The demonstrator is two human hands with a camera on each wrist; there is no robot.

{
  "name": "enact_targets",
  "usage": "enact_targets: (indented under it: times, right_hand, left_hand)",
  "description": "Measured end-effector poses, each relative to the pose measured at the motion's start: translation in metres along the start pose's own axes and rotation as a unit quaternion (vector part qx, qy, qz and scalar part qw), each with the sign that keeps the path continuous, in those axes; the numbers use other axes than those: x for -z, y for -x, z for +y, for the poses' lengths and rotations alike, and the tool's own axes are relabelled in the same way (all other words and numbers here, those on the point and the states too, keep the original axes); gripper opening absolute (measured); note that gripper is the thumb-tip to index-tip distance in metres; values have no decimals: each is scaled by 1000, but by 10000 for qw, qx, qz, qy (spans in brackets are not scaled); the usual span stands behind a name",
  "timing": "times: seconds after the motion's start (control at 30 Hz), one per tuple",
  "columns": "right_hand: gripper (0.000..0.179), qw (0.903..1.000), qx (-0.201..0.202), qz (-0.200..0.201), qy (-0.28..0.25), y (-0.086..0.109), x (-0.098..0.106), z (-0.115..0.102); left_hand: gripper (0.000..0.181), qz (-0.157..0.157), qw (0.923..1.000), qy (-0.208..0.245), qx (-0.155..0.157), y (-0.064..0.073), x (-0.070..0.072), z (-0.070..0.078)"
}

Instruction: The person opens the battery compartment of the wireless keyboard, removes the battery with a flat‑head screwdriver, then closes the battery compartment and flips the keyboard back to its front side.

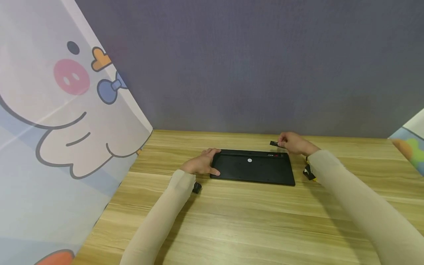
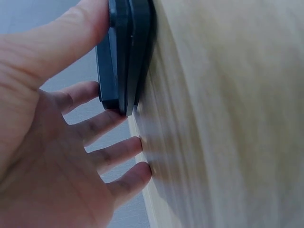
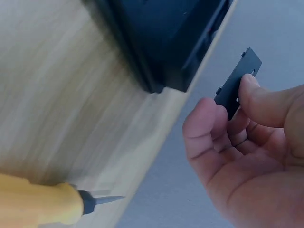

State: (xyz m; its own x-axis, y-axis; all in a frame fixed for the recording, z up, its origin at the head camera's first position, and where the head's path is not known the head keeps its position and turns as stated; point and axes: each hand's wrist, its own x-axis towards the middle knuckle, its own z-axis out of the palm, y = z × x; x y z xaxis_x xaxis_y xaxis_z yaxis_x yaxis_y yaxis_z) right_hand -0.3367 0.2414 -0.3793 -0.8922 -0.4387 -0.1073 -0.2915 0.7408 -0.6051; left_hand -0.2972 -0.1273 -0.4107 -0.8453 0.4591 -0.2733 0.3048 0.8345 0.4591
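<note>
Grey partition (image 1: 238,73), one: fills the upper frame behind everything. Cartoon-printed panel (image 1: 99,147), one: left side of the frame. Wooden table (image 1: 232,221), one: lower frame, bearing the work. Black keyboard (image 1: 251,169), one: centre of the frame, lying flat with what we take for its underside up, presumably to leave the recess (image 1: 276,155) by its upper right corner exposed. Left hand (image 1: 202,162), one: at the keyboard's left end, fingers spread wide and nearly straight, thumb on the lower left part and forefingers at the upper left corner; we judge it is there to steady the keyboard. Right hand (image 1: 293,142), one: beyond the keyboard's upper right corner, thumb and fingertips pinched together, the other fingers curled in. Yellow-handled screwdriver (image 3: 52,202), one: lower left of the right wrist view, lying on the table, we suppose laid aside to free the hand. Small black cover (image 3: 232,90), one: pinched in the right hand, apart from the keyboard, two tabs showing along one edge; we read the light hold as suited to so thin a piece. White dot (image 1: 250,160), one: upper middle of the keyboard.
</note>
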Motion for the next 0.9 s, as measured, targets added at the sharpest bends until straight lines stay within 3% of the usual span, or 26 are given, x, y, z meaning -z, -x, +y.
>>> enact_targets:
  times: [0.13,0.57,0.9]
  right_hand:
    - [9,9999,-100,29,7,-6,1,8]
    - [11,9978,-483,-449,-24,-24,-1,22]
    - [10,9965,-716,-441,-19,-33,-4,26]
  left_hand:
    - [93,-11,10000,40,34,-1,-1,-2]
    - [93,-63,10000,53,45,-1,-1,0]
    - [93,-75,9999,74,93,-2,-1,-2]
